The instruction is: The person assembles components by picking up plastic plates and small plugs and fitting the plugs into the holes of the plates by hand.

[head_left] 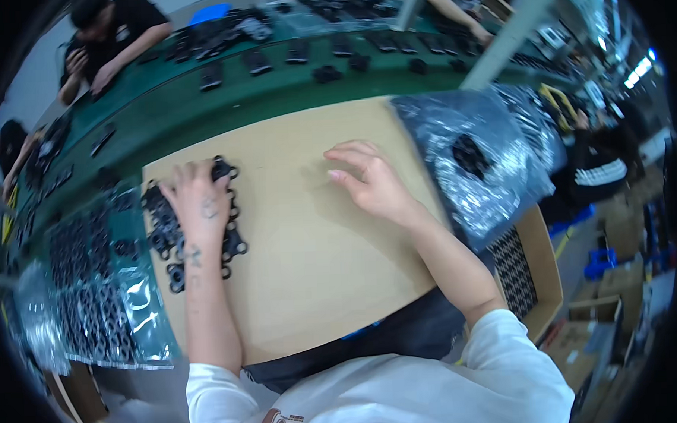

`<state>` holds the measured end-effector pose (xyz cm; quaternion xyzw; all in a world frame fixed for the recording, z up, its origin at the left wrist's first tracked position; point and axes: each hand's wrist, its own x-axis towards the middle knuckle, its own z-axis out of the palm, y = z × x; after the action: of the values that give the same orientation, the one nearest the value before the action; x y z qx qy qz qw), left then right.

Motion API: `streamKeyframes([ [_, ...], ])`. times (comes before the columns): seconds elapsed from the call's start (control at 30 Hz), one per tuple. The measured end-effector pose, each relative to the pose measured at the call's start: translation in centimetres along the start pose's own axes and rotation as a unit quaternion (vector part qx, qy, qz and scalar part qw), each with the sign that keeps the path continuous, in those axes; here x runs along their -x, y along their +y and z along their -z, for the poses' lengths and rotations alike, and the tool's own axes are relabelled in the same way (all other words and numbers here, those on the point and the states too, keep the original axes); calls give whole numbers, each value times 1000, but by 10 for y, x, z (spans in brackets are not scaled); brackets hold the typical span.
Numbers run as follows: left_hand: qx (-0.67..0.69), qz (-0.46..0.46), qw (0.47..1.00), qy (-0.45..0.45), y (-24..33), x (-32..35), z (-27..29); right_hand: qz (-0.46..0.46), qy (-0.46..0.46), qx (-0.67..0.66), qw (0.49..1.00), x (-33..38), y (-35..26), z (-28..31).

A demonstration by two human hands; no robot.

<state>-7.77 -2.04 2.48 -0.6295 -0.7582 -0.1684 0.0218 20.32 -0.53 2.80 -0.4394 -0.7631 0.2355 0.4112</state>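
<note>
A brown cardboard sheet [310,257] lies in front of me. My left hand [198,201] rests flat, fingers spread, on a cluster of small black ring-shaped plastic parts [234,243] at the sheet's left side. My right hand [371,182] lies on the bare cardboard near its middle, fingers loosely apart, with nothing in it. A clear plastic bag of the same black parts [95,294] sits just left of the sheet, next to my left hand.
A crinkled plastic bag with black parts [474,158] lies at the sheet's right edge. An open cardboard box [538,272] stands lower right. A green conveyor [275,94] carries black parts beyond. Other people work across it [108,33]. A grey post [511,34] rises at right.
</note>
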Motion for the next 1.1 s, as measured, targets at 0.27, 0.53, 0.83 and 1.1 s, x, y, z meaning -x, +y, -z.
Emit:
streamKeyframes([
  [0.27,38,-74,990,110,15,5,-14,-130,168,440,873,44,75,126],
  [0.53,311,-106,944,19,35,10,18,-209,81,418,880,29,78,136],
  [0.83,433,-230,871,17,71,36,8,-25,58,436,898,35,79,158],
  [1.1,479,-160,861,-67,74,37,-22,-81,119,422,895,39,79,152],
])
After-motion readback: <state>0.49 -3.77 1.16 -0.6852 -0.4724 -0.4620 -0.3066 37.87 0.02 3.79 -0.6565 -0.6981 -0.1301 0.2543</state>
